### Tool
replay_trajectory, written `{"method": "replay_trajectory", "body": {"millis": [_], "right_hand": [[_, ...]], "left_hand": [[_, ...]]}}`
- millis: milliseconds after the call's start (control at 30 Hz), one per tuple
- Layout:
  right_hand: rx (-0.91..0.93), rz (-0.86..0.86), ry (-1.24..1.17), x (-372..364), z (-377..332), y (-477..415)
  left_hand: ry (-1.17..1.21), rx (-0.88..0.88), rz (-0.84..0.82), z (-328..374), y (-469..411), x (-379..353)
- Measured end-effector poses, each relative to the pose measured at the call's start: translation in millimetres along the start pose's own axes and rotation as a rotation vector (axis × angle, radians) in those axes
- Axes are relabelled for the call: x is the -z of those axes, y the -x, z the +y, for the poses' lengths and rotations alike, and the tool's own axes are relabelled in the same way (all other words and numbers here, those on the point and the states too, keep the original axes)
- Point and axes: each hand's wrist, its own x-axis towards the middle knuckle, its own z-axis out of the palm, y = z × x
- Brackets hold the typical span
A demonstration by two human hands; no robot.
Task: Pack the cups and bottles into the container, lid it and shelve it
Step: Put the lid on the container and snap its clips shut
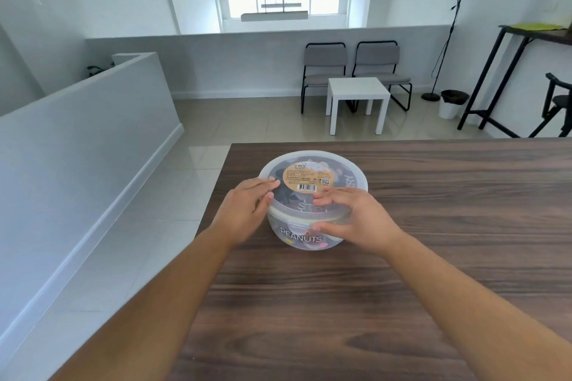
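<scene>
A round clear plastic container (305, 238) stands on the dark wooden table (433, 226), near its far left corner. A translucent lid (349, 178) with a tan label sits on top. Dark shapes and the word PEANUTS show through the wall; I cannot make out single cups or bottles. My left hand (247, 210) grips the left side, fingers on the lid's rim. My right hand (356, 216) holds the front right, fingers over the lid edge and thumb on the wall.
The table's left edge lies just left of the container, with tiled floor beyond it. A small white side table (357, 99), two grey chairs (325, 71), a bin (453, 102) and a tall dark stand (507, 71) are at the far wall.
</scene>
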Motion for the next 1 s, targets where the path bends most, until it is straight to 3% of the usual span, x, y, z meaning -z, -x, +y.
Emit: {"method": "replay_trajectory", "body": {"millis": [300, 400, 600, 733, 1000], "right_hand": [[-0.111, -0.251, -0.030, 51.0, 16.8, -8.0], [-0.117, -0.236, 0.117, 33.2, 2.8, -13.7], [-0.031, -0.172, -0.015, 16.9, 1.7, -0.8], [-0.062, -0.190, -0.119, 35.4, 9.4, -0.3], [-0.090, -0.121, -0.197, 37.0, 20.2, -0.6]], "left_hand": [[-0.032, -0.052, 0.100, 25.6, 30.2, -12.7], [-0.043, -0.041, 0.103, 28.4, 33.4, -14.3], [0.145, 0.002, -0.030, 11.8, 21.5, 4.6], [0.153, -0.071, -0.091, 6.3, 17.5, 10.6], [0.213, -0.099, -0.046, 13.8, 19.3, -3.1]]}}
